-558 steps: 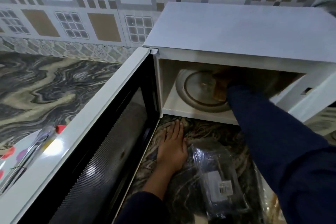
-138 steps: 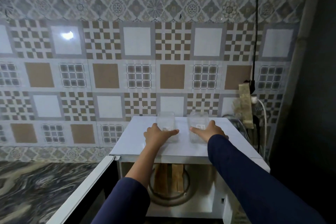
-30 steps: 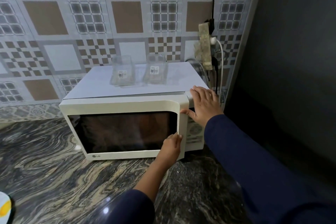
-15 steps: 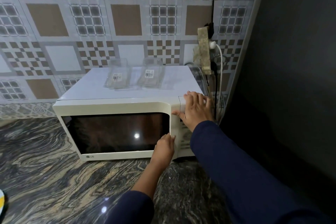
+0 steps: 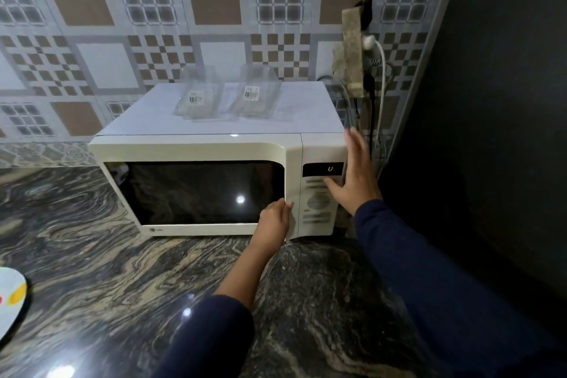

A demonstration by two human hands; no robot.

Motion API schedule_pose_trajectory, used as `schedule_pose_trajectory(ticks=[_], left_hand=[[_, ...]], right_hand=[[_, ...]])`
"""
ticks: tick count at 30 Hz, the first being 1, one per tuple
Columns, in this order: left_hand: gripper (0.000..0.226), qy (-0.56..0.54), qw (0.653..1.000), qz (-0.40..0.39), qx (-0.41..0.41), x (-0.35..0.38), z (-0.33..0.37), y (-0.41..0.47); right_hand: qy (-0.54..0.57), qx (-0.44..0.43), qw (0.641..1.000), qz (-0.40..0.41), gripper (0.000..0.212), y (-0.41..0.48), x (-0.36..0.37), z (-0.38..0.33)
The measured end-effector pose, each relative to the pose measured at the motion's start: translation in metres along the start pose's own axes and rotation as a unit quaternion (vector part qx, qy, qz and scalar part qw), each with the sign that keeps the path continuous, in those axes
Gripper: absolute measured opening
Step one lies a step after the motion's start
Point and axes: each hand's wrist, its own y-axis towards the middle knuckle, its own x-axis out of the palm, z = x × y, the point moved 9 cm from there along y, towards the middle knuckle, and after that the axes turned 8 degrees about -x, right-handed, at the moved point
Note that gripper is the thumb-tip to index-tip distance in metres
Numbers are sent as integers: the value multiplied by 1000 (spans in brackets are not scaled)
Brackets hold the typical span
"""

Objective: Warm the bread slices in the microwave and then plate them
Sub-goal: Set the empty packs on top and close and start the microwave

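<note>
A cream microwave (image 5: 214,181) sits on a dark swirled stone counter (image 5: 92,270) against a patterned tile wall (image 5: 153,24), its door shut and the dark window showing nothing of the bread slices (they cannot be seen). The left hand (image 5: 274,224) presses its loosely curled fingers against the door's right edge, while the right hand (image 5: 352,175) is spread flat with fingers together beside the control panel (image 5: 319,193), thumb touching it just under the lit display. Two clear plastic containers (image 5: 227,95) rest side by side on top of the oven, cables (image 5: 379,86) hang at the wall to its right, and the edge of a plate (image 5: 10,298) shows at the far left
</note>
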Motion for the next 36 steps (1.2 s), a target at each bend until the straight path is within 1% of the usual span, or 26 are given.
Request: schedule_pose_trajectory(ticks=[2,5,8,11,16,21,24,31,33,36], left_hand=[[37,-8,1000,4,-2,1,-4,1],[36,-9,1000,17,6,1,-5,2],[35,-13,999,32,17,0,-7,1],[35,-31,999,39,12,0,-9,-1],[34,-41,998,46,7,1,-8,-2],[32,-32,997,64,12,1,-9,-3],[32,-29,997,74,14,1,-10,-3],[32,-25,996,82,17,3,-12,-4],[32,-30,996,79,11,3,-14,-4],[33,-38,996,79,10,3,-13,-5]], right_hand=[[40,68,997,-9,94,-20,14,20],[102,151,980,-77,90,-45,49,45],[99,191,967,-136,77,-63,78,61],[120,223,957,-140,71,-73,90,66],[169,250,948,-104,71,-76,97,71],[157,285,943,-74,71,-79,93,75],[164,306,936,-51,66,-82,90,71],[188,329,923,-68,59,-81,88,67],[191,322,924,-81,58,-77,85,67],[190,305,930,-78,56,-63,73,65]])
